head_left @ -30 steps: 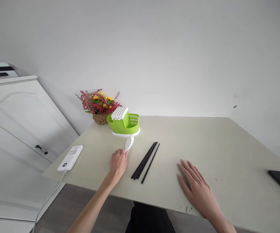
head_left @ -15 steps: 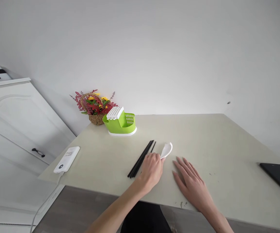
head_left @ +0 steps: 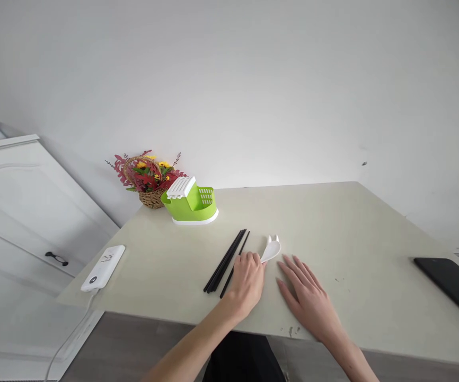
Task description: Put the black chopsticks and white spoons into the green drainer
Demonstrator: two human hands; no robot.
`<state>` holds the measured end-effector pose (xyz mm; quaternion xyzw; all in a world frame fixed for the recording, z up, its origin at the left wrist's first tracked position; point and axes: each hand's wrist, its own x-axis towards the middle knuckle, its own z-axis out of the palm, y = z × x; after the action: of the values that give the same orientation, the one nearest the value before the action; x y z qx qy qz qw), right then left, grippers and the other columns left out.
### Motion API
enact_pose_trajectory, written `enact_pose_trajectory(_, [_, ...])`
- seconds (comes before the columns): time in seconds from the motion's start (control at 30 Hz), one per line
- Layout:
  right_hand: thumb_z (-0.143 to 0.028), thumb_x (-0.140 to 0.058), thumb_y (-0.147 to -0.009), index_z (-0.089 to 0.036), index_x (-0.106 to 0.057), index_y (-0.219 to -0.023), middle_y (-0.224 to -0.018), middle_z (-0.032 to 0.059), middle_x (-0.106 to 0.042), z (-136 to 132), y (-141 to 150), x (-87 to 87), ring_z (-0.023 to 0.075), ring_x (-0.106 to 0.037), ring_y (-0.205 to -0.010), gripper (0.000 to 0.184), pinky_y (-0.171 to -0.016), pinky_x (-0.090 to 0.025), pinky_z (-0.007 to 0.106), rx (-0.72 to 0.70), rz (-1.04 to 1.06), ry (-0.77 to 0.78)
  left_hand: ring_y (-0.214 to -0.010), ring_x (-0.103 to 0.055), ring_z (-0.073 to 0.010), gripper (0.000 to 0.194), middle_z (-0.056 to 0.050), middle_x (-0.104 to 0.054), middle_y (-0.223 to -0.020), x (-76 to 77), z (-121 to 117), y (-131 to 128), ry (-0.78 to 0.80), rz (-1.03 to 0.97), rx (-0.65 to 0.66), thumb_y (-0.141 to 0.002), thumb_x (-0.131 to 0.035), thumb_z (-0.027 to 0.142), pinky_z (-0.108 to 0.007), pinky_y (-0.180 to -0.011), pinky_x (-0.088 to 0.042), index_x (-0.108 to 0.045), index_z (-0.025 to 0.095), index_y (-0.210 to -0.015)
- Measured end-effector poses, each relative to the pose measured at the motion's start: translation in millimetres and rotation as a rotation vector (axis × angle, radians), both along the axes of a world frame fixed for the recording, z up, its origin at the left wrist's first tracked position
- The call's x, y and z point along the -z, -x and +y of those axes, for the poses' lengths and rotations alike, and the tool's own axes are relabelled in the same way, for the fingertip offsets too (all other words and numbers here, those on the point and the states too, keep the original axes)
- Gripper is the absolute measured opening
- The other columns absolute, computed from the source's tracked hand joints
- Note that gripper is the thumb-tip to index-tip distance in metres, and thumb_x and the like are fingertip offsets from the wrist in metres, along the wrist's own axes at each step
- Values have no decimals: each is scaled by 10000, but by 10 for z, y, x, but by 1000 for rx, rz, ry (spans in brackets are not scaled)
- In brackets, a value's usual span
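My left hand (head_left: pixel 247 281) is closed around the handle of a white spoon (head_left: pixel 271 251), low over the table. The spoon's bowl points away to the right, and two small white prongs (head_left: pixel 273 239) show just behind it; whether they belong to the spoon I cannot tell. Beside that hand, on its left, lies a bundle of black chopsticks (head_left: pixel 225 261), with a single chopstick (head_left: pixel 228 282) a little apart and partly covered by the hand. My right hand (head_left: pixel 309 297) rests flat on the table, fingers stretched out, holding nothing.
Farther back stands a green and white utensil basket (head_left: pixel 192 207) beside a wicker basket of flowers (head_left: pixel 150 198). On the table (head_left: pixel 309 212), a white power bank (head_left: pixel 103 268) with a cable lies left and a black phone (head_left: pixel 452 286) right. A white cabinet (head_left: pixel 23 212) adjoins the left side.
The spoon has turned in my left hand, so its bowl now faces more upward and the white prongs show. My right hand stays flat. The view has shifted slightly.
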<state>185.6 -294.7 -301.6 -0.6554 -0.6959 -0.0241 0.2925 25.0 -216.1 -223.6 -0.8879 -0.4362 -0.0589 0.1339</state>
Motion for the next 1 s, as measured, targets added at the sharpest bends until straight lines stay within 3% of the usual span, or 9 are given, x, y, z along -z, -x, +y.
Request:
enact_pose_trajectory(0.2, [-487, -449, -1066, -225, -478, -1553, -1628, 44, -451, -4, -23, 6, 281, -343, -1545, 553, -1237, -387, 514, -3, 7, -33, -852, -633, -271, 155, -126, -654, -904, -29, -54, -22, 22, 52, -2, -1027, -477, 134, -392, -780, -471, -628, 119, -999])
enact_pose_trajectory(0.33, [-488, -448, -1063, -250, -489, -1545, -1621, 33, -464, -22, -30, -6, 279, -364, -1535, 539, -1233, -391, 510, 6, 62, -22, -857, -627, -279, 153, -138, -646, -902, -60, -77, -37, 38, 30, -7, -1030, -482, 160, -404, -806, -459, -622, 122, -984])
enact_pose_trajectory(0.63, [-488, -439, -1040, -254, -608, -1433, -1528, 58, -578, -65, -84, -80, 299, -491, -1448, 488, -1162, -457, 527, 124, 289, 61, -840, -608, -293, 227, -137, -634, -884, -49, -93, -30, 51, -16, -11, -1048, -489, 329, -425, -778, -480, -618, 153, -991])
enact_pose_trajectory(0.83, [-508, -421, -1018, -298, -702, -1260, -1495, 24, -607, -127, -121, -119, 305, -568, -1371, 426, -998, -564, 491, 228, 450, 120, -845, -614, -306, 344, -138, -634, -871, -59, -117, 74, 63, 8, -39, -981, -621, 474, -434, -782, -491, -647, 131, -977])
enact_pose_trajectory(1.0, [-524, -431, -994, -319, -722, -1217, -1475, 14, -625, -127, -113, -84, 320, -615, -1313, 420, -896, -590, 467, 235, 449, 107, -883, -625, -315, 506, -147, -655, -913, -151, -74, 238, 53, -8, -10, -961, -579, 620, -453, -806, -514, -662, 121, -985])
